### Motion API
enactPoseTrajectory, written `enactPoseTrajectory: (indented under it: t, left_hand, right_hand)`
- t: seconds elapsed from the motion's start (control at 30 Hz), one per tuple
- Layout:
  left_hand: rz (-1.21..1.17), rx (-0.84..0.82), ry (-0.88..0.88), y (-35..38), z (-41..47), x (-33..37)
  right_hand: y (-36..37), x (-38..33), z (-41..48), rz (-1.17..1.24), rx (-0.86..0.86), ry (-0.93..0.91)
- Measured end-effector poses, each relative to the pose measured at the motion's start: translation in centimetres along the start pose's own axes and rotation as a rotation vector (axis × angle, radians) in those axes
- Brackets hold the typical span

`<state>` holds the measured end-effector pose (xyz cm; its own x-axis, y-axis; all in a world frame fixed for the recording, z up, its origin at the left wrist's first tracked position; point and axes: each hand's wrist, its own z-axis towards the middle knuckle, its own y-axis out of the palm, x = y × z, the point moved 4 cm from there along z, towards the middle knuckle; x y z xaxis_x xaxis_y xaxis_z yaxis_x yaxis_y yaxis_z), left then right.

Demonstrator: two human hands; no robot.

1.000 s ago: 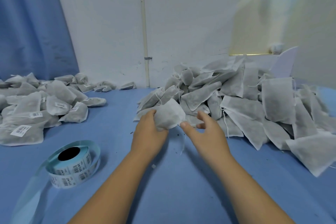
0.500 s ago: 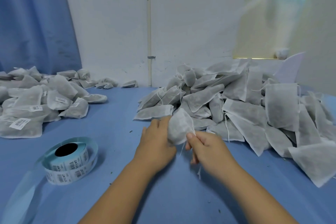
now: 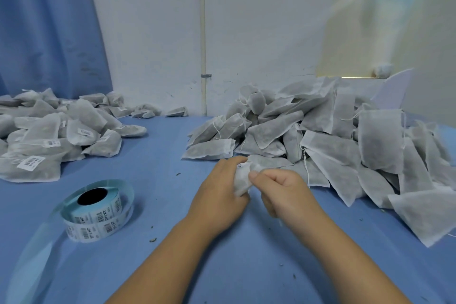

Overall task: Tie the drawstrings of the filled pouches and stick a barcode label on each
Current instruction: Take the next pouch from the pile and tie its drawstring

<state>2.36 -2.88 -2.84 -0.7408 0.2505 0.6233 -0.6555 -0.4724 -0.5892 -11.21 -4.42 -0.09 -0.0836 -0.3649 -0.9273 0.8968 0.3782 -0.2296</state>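
Observation:
A small white filled pouch (image 3: 243, 177) is bunched between both hands just above the blue table. My left hand (image 3: 219, 195) grips its body from the left. My right hand (image 3: 283, 189) is curled at the pouch's right side, thumb pressed against the fabric; the drawstring itself is hidden in the fingers. A roll of barcode labels (image 3: 97, 215) lies flat to the left of my left arm. A big heap of unlabelled pouches (image 3: 328, 140) lies right behind the hands. A pile of labelled pouches (image 3: 49, 138) lies at the far left.
The blue table (image 3: 160, 180) runs to a white wall at the back and a blue curtain (image 3: 44, 27) at the left. A clear strip of label backing (image 3: 34, 254) trails from the roll toward the near left edge. Small dark crumbs dot the table.
The pouch came off the heap's front edge toward me. Both hands closed in on it, and the right hand went from spread fingers to a curled grip at the pouch's side.

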Motion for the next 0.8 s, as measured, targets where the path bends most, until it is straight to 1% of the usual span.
enactPoseTrajectory:
  t: [0.13, 0.27, 0.37, 0.43, 0.5, 0.6, 0.7, 0.8]
  left_hand:
    - [-0.002, -0.002, 0.021, -0.2, -0.1, 0.0]
    - [-0.019, -0.035, 0.051, 0.2, -0.2, 0.1]
    - [-0.05, -0.049, 0.067, 0.1, -0.3, 0.5]
    - [-0.067, -0.073, 0.096, 0.3, -0.3, 1.3]
    - [-0.063, -0.132, 0.123, 1.0, -0.5, 2.2]
    - [-0.001, -0.224, 0.132, 1.7, -0.8, 2.6]
    - [0.059, -0.277, 0.125, 1.2, -0.9, 2.2]
    - [0.061, -0.294, 0.142, 0.6, -0.8, 2.3]
  right_hand:
    - [-0.7, -0.3, -0.1, 0.185, 0.026, 0.067]
    - [-1.5, -1.4, -0.2, 0.478, 0.027, 0.063]
    - [-3.2, -1.8, 0.0, 0.731, 0.09, 0.048]
    - [-4.5, -1.9, 0.1, 0.818, 0.144, 0.052]
    - [-5.3, -1.7, 0.1, 0.842, 0.182, 0.054]
    - [-5.7, -1.3, 0.2, 0.806, 0.178, 0.052]
    - [-5.8, -1.0, 0.3, 0.686, 0.179, 0.056]
    - [-5.9, -0.9, 0.2, 0.532, 0.194, 0.024]
